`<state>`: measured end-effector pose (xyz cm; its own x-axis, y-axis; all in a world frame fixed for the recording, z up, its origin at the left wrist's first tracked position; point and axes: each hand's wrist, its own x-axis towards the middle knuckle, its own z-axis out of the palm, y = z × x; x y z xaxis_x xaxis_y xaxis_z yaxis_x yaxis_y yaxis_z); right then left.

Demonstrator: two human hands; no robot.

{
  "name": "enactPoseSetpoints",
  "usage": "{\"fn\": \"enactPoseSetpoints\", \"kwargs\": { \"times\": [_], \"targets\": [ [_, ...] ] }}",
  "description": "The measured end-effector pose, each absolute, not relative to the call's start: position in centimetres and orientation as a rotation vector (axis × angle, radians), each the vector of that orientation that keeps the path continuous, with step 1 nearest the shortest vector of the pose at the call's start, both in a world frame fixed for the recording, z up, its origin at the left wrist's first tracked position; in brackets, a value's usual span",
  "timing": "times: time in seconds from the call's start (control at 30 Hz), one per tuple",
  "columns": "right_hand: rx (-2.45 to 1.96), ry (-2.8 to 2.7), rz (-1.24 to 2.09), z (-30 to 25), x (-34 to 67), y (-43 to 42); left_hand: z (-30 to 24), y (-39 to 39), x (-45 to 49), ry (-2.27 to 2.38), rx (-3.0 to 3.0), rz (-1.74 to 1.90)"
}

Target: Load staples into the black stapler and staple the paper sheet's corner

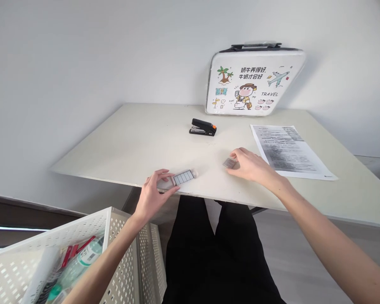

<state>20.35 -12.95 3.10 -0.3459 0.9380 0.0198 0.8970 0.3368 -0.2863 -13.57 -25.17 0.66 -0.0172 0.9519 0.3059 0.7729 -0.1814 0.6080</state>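
Between the thumb and fingers of my left hand (153, 190) is a small box with a white, grid-marked face (183, 177), held low over the table's front edge. Clear plastic seems to show at its far end. My right hand (248, 165) pinches a small grey, finely lined block (229, 163) that looks like staples, just above or on the tabletop. Part of that block is covered by my fingers. Beyond both hands lies a black stapler (203, 127) with an orange piece at its right end.
On the right of the white table (114, 139) lies a printed sheet (281, 152). A white cartoon-printed case (256, 99) leans against the wall at the back. At lower left stands a perforated white basket (109, 223) holding a plastic bottle (82, 257) and other items.
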Motion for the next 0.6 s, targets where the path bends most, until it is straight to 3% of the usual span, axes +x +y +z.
{"fn": "enactPoseSetpoints", "kwargs": {
  "times": [0.23,0.6],
  "targets": [
    [-1.419,-2.226,0.143,1.2,21.8,-17.8,0.4,-24.8,-13.5,1.827,2.064,0.972],
    [-1.407,-1.973,0.309,-1.9,24.9,-19.9,1.6,-23.2,-10.6,1.829,2.018,0.902]
  ]
}}
